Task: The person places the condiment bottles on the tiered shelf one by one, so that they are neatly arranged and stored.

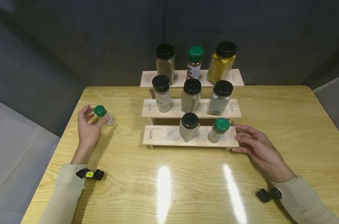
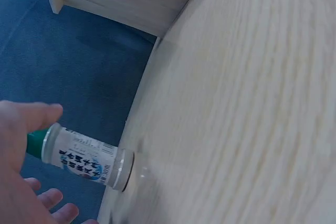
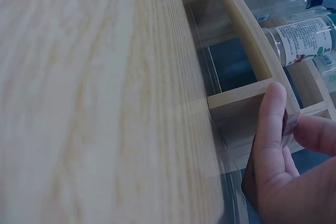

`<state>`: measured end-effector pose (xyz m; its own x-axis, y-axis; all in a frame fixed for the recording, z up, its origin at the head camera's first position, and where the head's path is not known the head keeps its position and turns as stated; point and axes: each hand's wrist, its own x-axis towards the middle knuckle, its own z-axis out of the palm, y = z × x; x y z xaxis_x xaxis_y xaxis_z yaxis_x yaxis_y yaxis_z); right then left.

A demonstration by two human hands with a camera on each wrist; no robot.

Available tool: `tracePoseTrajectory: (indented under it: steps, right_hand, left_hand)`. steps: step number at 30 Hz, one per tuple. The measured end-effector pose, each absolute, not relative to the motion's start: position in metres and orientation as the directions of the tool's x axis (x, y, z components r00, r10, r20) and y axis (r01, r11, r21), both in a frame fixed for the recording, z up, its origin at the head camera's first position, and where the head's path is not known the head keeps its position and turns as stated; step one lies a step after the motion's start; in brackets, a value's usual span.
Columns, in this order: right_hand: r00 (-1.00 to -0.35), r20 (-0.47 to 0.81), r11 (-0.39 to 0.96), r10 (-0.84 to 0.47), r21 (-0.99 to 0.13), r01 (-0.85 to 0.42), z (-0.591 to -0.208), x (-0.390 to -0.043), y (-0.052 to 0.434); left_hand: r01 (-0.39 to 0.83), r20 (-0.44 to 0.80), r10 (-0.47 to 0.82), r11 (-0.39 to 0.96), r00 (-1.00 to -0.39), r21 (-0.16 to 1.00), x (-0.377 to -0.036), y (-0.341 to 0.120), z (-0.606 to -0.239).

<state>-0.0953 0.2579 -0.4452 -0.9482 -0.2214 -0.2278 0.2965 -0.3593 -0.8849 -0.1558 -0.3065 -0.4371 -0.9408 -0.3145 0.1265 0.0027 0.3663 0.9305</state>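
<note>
A small green-capped spice jar stands upright on the wooden table near its left edge. My left hand is beside it, the thumb touching it near the cap and the fingers spread apart from it. A three-step wooden spice rack stands mid-table. My right hand pinches the right end of its bottom step, thumb against the end board. That step carries a black-capped jar and a green-capped jar; its left part is bare.
Three black-capped jars fill the middle step. The top step holds a black-capped jar, a green-capped bottle and a yellow jar. Dark fabric walls close in behind. The table edge runs just left of my left hand.
</note>
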Motion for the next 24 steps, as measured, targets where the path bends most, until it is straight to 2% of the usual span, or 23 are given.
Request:
tracePoseTrajectory:
  steps: [7,17,24]
  right_hand:
    - [-0.947,-0.232,-0.365,-0.222,-0.881,0.301,-0.4456,-0.0952,0.2579]
    - [-0.949,-0.225,-0.371,-0.220,-0.881,0.295,-0.4459,-0.0955,0.2576]
    - [-0.949,-0.234,-0.368,-0.213,-0.880,0.299,-0.4459,-0.0954,0.2576]
  left_hand:
    - [0.008,0.123,-0.301,0.355,-0.946,0.935,-0.1610,-0.3022,-0.4405]
    - [0.012,0.153,-0.303,0.421,-0.941,0.907,-0.1617,-0.3012,-0.4432]
    - [0.043,0.170,-0.300,0.387,-0.939,0.921,-0.1558,-0.2975,-0.4381]
